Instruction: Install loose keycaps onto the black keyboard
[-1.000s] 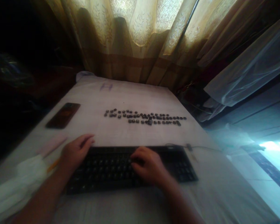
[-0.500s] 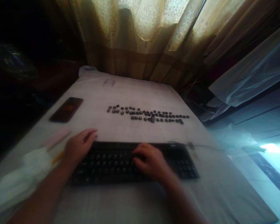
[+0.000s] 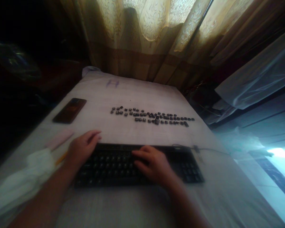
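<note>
A black computer keyboard (image 3: 123,164) lies across the near part of the cloth-covered table. Over its far left corner is my left hand (image 3: 84,145), fingers curled together with the thumb close by; anything between them is hidden. My right hand (image 3: 152,161) rests over the middle of the keys. Its index finger and thumb are stretched out with a gap between them, and the other fingers are mostly hidden. To the right of this hand, part of the keyboard looks bare of keys. Beyond the keyboard, many loose black keycaps (image 3: 166,117) lie in uneven rows.
A phone (image 3: 70,110) lies at the table's left side. Nearer are a pink flat object (image 3: 60,138), a crumpled white cloth or bag (image 3: 35,167) and something thin and orange (image 3: 61,158). A cable (image 3: 211,150) runs right. Curtains (image 3: 152,60) hang behind the table.
My right index finger has shifted slightly left and straightened over the keys. The view has tilted a little; my left hand keeps its place at the keyboard's corner.
</note>
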### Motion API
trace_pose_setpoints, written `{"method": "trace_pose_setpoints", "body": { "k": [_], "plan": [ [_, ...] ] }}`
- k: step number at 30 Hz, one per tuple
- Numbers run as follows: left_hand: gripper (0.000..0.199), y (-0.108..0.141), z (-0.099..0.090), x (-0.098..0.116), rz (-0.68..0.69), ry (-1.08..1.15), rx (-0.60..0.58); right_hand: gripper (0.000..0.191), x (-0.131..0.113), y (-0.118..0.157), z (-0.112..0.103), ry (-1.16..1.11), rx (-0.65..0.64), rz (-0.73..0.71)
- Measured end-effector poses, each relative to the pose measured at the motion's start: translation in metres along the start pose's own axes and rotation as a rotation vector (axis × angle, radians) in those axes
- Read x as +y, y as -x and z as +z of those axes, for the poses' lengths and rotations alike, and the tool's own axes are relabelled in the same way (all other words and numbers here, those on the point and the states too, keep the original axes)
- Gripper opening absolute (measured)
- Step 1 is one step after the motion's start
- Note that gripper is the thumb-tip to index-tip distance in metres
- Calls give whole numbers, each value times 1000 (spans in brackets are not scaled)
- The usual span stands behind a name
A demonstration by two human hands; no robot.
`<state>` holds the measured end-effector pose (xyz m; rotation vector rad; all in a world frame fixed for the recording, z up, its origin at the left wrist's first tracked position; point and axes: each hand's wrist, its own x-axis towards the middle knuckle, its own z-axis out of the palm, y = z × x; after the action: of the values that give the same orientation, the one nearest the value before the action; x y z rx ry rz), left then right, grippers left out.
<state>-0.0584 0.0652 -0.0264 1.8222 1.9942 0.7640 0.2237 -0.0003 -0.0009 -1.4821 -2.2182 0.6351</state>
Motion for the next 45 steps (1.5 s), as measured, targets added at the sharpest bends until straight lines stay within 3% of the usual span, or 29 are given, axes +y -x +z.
{"method": "trace_pose_setpoints", "body": {
  "k": [8, 13, 20, 45],
  "plan": [
    [42, -1, -3, -2, 32, 41, 11, 17, -14, -8, 11, -43, -31, 57],
    [41, -4, -3, -5, 48, 36, 20, 21, -11, -9, 15, -74, 8, 77],
    [40, -3, -5, -3, 58, 37, 23, 33, -10, -6, 10, -113, -31, 12],
    [38, -4, -1, -6, 39, 52, 28, 24, -5, -2, 6, 14, -45, 59]
  ]
}}
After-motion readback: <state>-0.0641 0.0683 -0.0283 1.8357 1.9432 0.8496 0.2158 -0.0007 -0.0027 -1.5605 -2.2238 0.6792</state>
